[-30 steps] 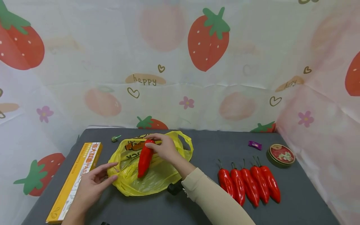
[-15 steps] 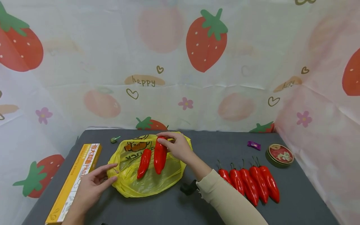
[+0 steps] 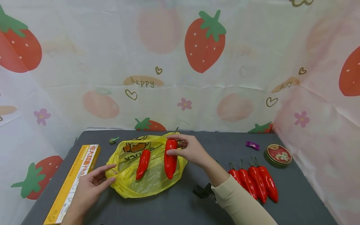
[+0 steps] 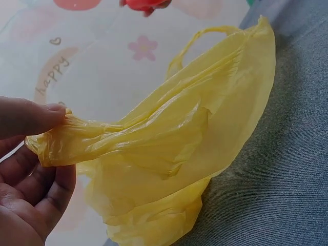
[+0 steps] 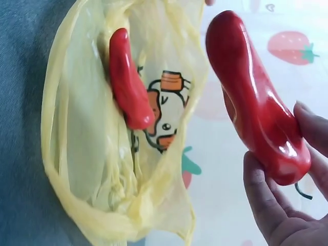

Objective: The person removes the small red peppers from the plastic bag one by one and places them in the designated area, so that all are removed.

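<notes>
A yellow plastic bag (image 3: 132, 192) with a printed cartoon lies spread on the dark table, its mouth facing up. Thumb and fingers of my left hand (image 3: 91, 187) pinch the bag's left edge; the left wrist view shows the gathered plastic (image 4: 92, 141) between them. One red chili pepper (image 3: 143, 164) lies inside the bag. My right hand (image 3: 191, 150) holds another red chili pepper (image 5: 256, 97) by its stem end, over the bag's right side. In the right wrist view its thin green stem (image 5: 303, 192) sticks out past the fingers.
Several red chili peppers (image 3: 257, 182) lie in a row at the right, partly behind the right sleeve (image 3: 242, 203). Beyond them are a purple-wrapped sweet (image 3: 252, 145) and a round tin (image 3: 278, 154). A yellow pasta box (image 3: 73, 184) lies at the left, with a small green item (image 3: 113, 140) behind it.
My right hand has moved right with its chili pepper, away from the one lying in the bag, which has come into full view. The left hand keeps its pinch on the bag.
</notes>
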Demonstrator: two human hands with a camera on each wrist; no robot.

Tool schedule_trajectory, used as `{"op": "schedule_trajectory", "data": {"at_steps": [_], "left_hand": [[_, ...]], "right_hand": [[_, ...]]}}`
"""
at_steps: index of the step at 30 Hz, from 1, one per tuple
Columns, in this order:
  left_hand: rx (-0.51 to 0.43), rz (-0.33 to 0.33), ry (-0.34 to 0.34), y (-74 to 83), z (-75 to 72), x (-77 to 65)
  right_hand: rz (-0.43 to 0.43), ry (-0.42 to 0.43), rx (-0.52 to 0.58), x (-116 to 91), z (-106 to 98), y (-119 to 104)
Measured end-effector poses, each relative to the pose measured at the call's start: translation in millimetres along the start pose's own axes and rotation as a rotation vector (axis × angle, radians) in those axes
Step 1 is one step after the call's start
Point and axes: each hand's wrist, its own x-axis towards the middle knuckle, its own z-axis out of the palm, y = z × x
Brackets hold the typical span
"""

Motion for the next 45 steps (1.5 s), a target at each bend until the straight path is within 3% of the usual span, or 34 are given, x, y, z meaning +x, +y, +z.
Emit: {"op": "schedule_trajectory", "data": {"at_steps": [5,12,24,45], "left_hand": [[0.01,0.0,-0.004,-1.5,-0.9,-0.2],[0.025,-0.007,-0.012,-2.5,-1.6,0.8],[-0.026,0.005,-0.007,-0.5,1.1,1.0],[-0.013,0.001,0.008,0.4,-0.4,0.3]], "right_hand": [[0.036,0.068,-0.034,-15,-9,1],[-0.004,0.107,-0.196,-36,-24,13],[0.102,0.15,-0.274,-65,-48,38],[0.19,0.041,-0.507,-99,-57,71]]}}
